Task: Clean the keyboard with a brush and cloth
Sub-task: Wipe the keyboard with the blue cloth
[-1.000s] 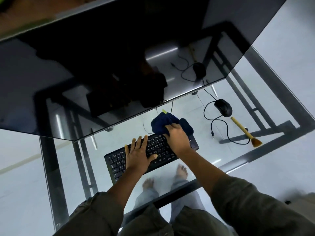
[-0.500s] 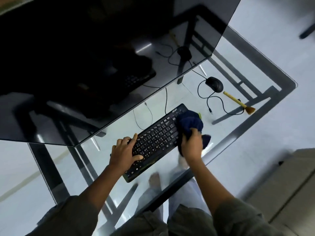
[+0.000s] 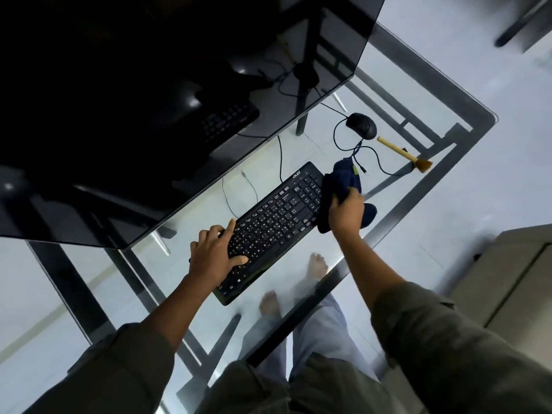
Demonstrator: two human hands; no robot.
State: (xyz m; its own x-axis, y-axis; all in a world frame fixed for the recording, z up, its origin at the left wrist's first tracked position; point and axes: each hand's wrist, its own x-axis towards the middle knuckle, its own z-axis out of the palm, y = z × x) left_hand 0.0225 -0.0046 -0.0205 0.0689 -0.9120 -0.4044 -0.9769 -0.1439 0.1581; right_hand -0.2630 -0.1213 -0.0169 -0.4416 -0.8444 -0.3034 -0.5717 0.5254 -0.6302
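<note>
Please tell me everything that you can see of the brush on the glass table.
The brush is small: a straight pale wooden handle, a dark band, then a short fan of tan bristles. It lies flat on the glass table, handle end near the mouse, bristles toward the table's edge. No hand touches it; the right hand holds the cloth at the keyboard. The mouse cable runs close to the bristles; contact is unclear.

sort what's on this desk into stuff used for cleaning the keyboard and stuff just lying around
For the job: keyboard; blue cloth, gripped by the right hand; left hand holding the keyboard; brush, lying untouched.
Lying about: mouse with its cable; monitor; loose cable behind the keyboard.
</note>
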